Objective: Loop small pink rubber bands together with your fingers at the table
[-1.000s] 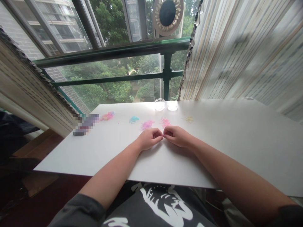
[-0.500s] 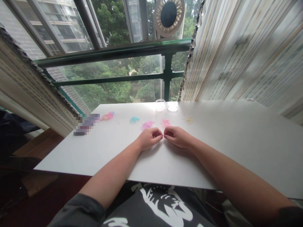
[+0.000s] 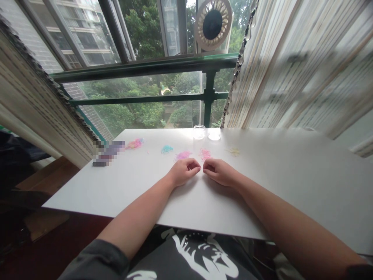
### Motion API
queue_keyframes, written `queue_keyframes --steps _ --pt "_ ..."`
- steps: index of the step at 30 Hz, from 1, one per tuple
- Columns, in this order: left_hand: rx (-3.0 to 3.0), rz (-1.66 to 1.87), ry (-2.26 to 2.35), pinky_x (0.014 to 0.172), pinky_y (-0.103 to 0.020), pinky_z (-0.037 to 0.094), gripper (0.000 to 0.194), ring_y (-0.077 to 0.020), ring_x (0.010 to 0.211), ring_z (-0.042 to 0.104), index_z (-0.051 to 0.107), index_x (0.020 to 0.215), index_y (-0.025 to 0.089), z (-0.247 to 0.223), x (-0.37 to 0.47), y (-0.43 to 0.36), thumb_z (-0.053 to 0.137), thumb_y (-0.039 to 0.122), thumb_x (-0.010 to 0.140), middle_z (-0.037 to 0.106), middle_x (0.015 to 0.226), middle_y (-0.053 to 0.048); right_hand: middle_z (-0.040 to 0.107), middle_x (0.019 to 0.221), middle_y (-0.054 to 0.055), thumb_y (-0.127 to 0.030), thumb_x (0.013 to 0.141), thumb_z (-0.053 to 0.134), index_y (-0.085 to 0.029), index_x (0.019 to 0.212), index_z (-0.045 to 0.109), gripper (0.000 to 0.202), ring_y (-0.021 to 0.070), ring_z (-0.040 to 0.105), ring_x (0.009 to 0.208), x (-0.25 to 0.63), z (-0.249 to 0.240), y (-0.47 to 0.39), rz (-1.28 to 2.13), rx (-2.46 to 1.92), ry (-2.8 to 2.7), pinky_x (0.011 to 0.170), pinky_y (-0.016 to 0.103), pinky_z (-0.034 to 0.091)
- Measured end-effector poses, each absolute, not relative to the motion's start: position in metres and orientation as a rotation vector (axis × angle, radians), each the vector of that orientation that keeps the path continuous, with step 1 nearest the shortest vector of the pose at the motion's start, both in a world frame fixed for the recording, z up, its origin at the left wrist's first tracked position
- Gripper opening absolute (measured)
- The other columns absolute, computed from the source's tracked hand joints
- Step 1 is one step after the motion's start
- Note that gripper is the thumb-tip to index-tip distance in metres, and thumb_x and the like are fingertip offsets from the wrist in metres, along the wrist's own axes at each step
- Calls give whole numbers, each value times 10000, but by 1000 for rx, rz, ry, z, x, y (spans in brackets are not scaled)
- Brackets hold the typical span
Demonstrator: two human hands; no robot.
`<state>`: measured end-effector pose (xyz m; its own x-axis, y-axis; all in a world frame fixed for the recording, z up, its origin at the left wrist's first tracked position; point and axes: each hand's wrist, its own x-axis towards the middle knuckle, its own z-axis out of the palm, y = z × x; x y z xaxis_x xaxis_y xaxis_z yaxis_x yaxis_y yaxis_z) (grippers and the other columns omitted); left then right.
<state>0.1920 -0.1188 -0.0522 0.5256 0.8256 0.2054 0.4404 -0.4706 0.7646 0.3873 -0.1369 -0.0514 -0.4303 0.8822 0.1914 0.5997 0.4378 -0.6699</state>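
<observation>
My left hand (image 3: 184,171) rests over the white table with its thumb and fingertips pinched together. Facing it across a narrow gap, my right hand (image 3: 219,171) is closed in a similar pinch. Whatever lies between the fingertips is too small to make out. Just beyond my left hand is a purple-pink pile of small thin pieces (image 3: 183,155). A pink pile (image 3: 205,153) lies just past my right hand. Farther out are a teal pile (image 3: 167,149), a pale yellow pile (image 3: 234,151) and a mixed-colour pile (image 3: 134,144).
Two clear round containers (image 3: 199,133) stand at the far edge of the white table (image 3: 140,186). A blurred-out dark object (image 3: 109,153) lies at the left edge. A green railing (image 3: 140,101) and window are behind the table, with curtains (image 3: 279,70) on both sides and a fan (image 3: 212,24) above.
The gap between my two hands has widened slightly, with the right hand a little farther right. The camera view has shifted slightly. The piles look unchanged.
</observation>
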Motion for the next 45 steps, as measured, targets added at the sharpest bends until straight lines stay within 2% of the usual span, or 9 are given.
queue_keyframes --steps 11,15,23,36,45 --pt "2111 795 1127 589 -208 421 209 -103 627 529 669 793 162 -48 173 -107 568 343 767 644 705 -14 500 596 -36 -209 759 503 -190 719 527 50 104 425 553 387 -50 -139 722 -1276 -2191 534 231 321" --pt "2078 888 1307 578 -214 425 240 -108 602 523 678 790 161 -44 146 -90 577 374 748 643 677 -13 512 599 -33 -218 764 500 -193 722 528 58 107 434 553 387 -50 -139 728 -1290 -2195 535 236 318" --pt "2016 984 1590 727 -269 476 280 -150 706 591 703 834 176 -43 113 -70 570 399 729 703 794 -37 515 604 -29 -228 771 495 -193 721 531 70 111 442 558 387 -49 -140 734 -1303 -2196 535 240 319" --pt "2115 899 1529 765 -273 480 235 -159 732 606 717 799 190 -44 122 -75 580 361 715 713 816 -29 514 606 -29 -228 772 494 -193 720 529 71 112 440 558 388 -49 -139 721 -1284 -2207 533 242 318" --pt "2139 824 1507 771 -273 482 230 -163 764 627 722 859 194 -46 128 -79 583 312 717 711 835 -28 520 610 -29 -227 770 497 -197 721 531 67 111 439 561 387 -49 -139 721 -1298 -2206 541 241 323"
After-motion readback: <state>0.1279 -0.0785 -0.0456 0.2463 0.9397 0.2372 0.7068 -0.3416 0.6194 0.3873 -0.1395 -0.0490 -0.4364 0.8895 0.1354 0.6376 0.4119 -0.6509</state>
